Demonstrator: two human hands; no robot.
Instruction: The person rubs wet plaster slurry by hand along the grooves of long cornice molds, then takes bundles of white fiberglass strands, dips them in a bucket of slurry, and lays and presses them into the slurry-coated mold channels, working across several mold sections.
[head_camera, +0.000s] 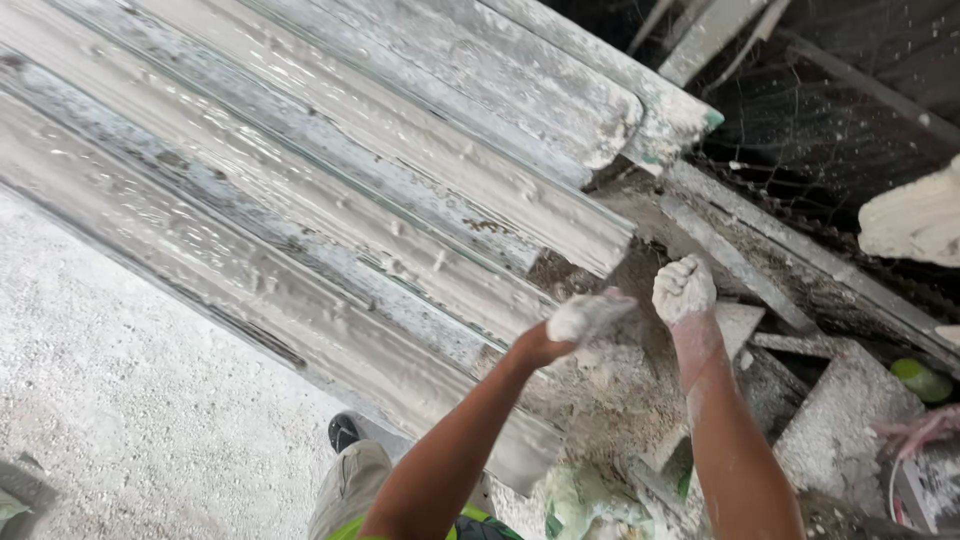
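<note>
My left hand (585, 318) grips wet plaster, my right hand (684, 289) is clenched; the plaster could slip beneath onto rubble (610, 390).

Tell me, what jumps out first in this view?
Long white plaster-caked moulded strips lie side by side, slanting across the upper left. Near their lower ends, the person's plaster-coated left hand and right hand are raised, both closed, over grey rubble.
</note>
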